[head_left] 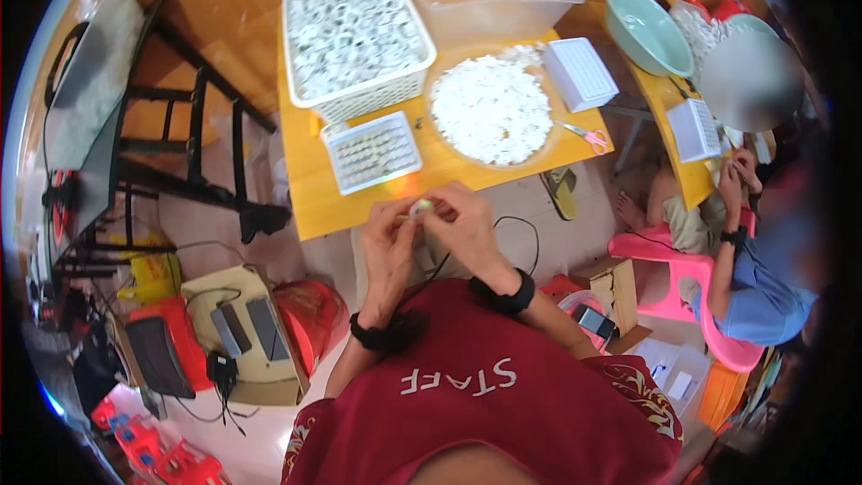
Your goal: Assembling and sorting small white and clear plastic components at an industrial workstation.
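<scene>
My left hand (390,232) and my right hand (461,225) meet just off the front edge of the yellow table (332,215). Both are closed, fingertips pinching a small round white piece (420,207) with a greenish spot; its kind is too small to tell. Beyond my hands lies a white tray (344,181) with rows of small round parts. To its right, a heap of small white pieces (492,108) fills a shallow round container. Behind the tray stands a white plastic basket (415,82) piled with white and grey parts.
Pink-handled scissors (593,136) and a stack of white trays (581,74) are at the table's right. A clear bin (516,11) stands behind. At the right, another person (763,278) works beside a green basin (648,29). An open cardboard box (274,392) sits lower left.
</scene>
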A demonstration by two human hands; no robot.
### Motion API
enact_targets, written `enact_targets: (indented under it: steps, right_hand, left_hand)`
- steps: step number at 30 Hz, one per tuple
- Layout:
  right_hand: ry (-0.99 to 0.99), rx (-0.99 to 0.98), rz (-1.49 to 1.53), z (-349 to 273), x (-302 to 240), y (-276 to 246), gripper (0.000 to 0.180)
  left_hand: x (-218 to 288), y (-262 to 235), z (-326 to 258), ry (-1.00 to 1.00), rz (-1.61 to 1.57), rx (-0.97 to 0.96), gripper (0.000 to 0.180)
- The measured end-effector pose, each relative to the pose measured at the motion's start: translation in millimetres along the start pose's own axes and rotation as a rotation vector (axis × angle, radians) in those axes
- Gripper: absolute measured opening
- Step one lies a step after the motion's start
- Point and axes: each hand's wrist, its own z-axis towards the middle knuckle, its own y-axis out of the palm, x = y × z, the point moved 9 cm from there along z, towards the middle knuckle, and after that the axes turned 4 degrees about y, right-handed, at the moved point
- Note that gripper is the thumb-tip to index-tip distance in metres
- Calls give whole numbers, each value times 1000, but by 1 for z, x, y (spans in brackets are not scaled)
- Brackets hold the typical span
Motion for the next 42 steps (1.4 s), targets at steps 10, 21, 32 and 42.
enact_targets:
  steps: [10, 21, 32, 42]
  right_hand:
    - [194, -98, 469, 2, 25, 10, 18]
    - [102, -44, 267, 3, 10, 6, 19]
    - [-270, 98, -122, -12, -34, 0, 18]
    - [-421, 187, -190, -22, -50, -1, 22]
  left_hand:
    - [-26, -9, 3, -241, -494, 7, 27]
    - [-9, -10, 5, -58, -381, 35, 28]
    - [-11, -10, 4, -100, -592, 72, 19]
    - [0, -9, 4, -48, -625, 43, 19]
